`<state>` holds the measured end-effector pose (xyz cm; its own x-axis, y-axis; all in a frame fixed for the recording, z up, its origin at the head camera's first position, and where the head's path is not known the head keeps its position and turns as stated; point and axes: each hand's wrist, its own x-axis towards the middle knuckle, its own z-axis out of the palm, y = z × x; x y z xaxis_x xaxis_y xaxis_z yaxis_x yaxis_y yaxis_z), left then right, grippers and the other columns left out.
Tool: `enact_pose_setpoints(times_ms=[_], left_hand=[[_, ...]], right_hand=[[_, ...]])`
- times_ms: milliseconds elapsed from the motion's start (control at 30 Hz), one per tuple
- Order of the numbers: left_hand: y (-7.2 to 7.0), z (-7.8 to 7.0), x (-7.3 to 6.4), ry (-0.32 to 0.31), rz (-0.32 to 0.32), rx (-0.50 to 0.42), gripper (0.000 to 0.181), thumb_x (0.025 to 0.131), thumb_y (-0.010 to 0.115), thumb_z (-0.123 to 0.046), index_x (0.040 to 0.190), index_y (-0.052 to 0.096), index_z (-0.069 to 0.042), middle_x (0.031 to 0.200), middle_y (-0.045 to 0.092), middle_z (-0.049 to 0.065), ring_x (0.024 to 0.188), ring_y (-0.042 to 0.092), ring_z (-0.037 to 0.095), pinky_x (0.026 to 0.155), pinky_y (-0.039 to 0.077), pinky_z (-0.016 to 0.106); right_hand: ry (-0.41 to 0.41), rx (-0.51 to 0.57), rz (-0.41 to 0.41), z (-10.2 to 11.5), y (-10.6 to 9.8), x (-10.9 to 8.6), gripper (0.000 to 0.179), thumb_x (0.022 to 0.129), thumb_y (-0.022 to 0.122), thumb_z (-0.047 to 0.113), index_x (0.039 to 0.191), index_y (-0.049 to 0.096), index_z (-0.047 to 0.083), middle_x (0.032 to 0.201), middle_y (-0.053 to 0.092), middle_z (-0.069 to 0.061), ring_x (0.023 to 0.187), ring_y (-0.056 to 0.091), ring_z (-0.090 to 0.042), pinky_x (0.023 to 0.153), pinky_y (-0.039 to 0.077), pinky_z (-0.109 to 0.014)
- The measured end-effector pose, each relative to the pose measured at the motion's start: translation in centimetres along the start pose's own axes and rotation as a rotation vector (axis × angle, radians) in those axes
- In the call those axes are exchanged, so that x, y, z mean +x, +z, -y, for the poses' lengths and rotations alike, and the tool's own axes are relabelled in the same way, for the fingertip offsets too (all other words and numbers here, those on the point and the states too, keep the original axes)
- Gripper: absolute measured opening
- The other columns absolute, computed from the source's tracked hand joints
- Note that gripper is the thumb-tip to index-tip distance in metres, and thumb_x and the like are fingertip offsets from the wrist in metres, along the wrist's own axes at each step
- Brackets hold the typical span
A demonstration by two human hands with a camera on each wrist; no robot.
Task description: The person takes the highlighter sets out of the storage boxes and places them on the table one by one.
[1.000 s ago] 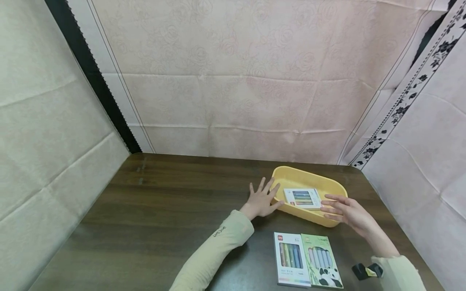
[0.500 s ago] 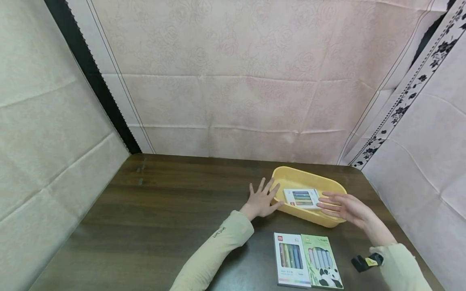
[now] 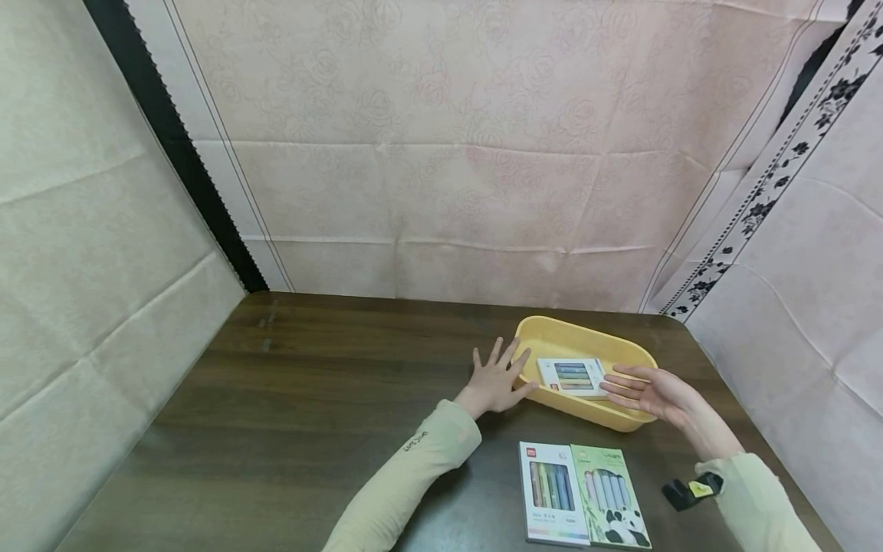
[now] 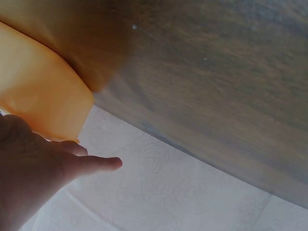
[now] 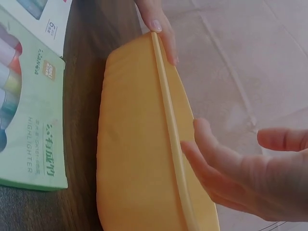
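A yellow plastic basket (image 3: 586,411) stands toward the back right of the table, with a white box of highlighters (image 3: 571,376) lying flat inside it. At the basket's left end my left hand (image 3: 493,381) spreads its fingers over the rim; the right wrist view shows its thumb right at the rim corner. My right hand (image 3: 658,395) hovers over the right end, palm turned inward, fingers extended and loosely bent. Its fingertips overlap the white box's right edge in the head view. In the right wrist view, these fingers (image 5: 211,149) are beside the rim, holding nothing.
In front of the basket, a white highlighter box (image 3: 555,492) and a green highlighter box (image 3: 610,496) with a panda picture lie side by side on the dark wooden table (image 3: 310,429). Pale cloth curtains (image 3: 441,192) hang behind and along both sides.
The right hand has shifted slightly left and farther over the basket, its palm turning up a little. The left hand, basket and boxes have stayed in place.
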<state>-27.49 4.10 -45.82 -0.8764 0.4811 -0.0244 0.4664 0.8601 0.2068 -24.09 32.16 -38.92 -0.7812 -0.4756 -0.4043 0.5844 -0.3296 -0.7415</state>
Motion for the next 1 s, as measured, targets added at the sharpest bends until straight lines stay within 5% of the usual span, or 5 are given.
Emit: enact_pose_setpoints(times_ms=[467,700,833,1000], left_hand=[[-0.2,0.0,-0.1,-0.007,-0.002,0.001,0.065,0.091,0.023,-0.060,0.146,0.011,-0.027,0.154,-0.002,-0.001,0.141,0.000,0.029,0.104,0.011,0.064],[-0.1,0.0,0.0,-0.004,0.003,0.001,0.065,0.091,0.022,-0.061,0.146,0.010,-0.027,0.154,-0.002,-0.002,0.141,-0.001,0.028,0.104,0.012,0.064],[0.0,0.1,0.0,0.000,-0.001,0.000,0.066,0.090,0.022,-0.061,0.146,0.011,-0.027,0.154,-0.002,-0.002,0.141,0.001,0.029,0.104,0.012,0.064],[0.0,0.1,0.0,0.005,-0.007,-0.004,0.066,0.090,0.023,-0.061,0.146,0.011,-0.027,0.154,-0.002,-0.002,0.141,0.002,0.029,0.104,0.012,0.064]], right_hand=[[0.011,-0.054,-0.175,-0.1,-0.2,0.8,0.019,0.096,0.039,0.017,0.112,0.037,0.006,0.097,0.059,-0.010,0.099,0.059,-0.025,0.104,0.031,-0.046],[0.031,-0.141,-0.279,-0.4,-0.4,1.4,0.024,0.094,0.041,0.020,0.112,0.036,0.004,0.125,0.033,-0.019,0.097,0.055,-0.024,0.097,0.041,-0.043],[0.056,-0.172,-0.330,-0.5,-0.5,1.6,0.026,0.094,0.038,0.021,0.114,0.035,0.003,0.136,0.020,-0.025,0.113,0.042,-0.031,0.092,0.044,-0.040],[0.071,-0.169,-0.370,-0.6,-0.7,1.8,0.027,0.095,0.036,0.021,0.114,0.034,0.002,0.135,0.020,-0.027,0.119,0.035,-0.035,0.099,0.039,-0.042]])
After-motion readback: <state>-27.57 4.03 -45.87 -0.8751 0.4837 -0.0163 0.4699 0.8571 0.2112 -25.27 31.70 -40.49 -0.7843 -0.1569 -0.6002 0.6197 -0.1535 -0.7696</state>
